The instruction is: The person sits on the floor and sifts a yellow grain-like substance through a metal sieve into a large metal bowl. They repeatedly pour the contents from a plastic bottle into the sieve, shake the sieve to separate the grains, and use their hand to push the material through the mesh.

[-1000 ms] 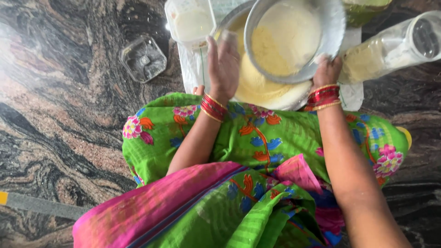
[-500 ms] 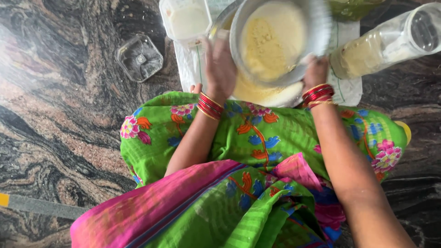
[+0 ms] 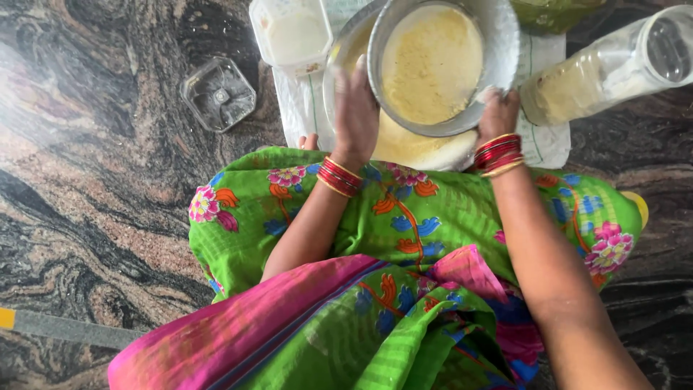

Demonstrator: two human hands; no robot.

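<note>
A round metal sieve (image 3: 440, 65), part-filled with yellow flour, is held above a wide steel plate (image 3: 339, 79) at the far side of the stone floor (image 3: 108, 180). Its rim is gripped on the right by the right hand (image 3: 497, 112), fingers clenched on it; the left hand (image 3: 355, 108) is pressed flat against the left wall. It is judged stiff and light (the powder spills easily), best taken by opposite rims.

left hand (image 3: 356, 108): flat, fingers extended forward | right hand (image 3: 497, 114): fingers curled, gripping | both arms outstretched
</note>
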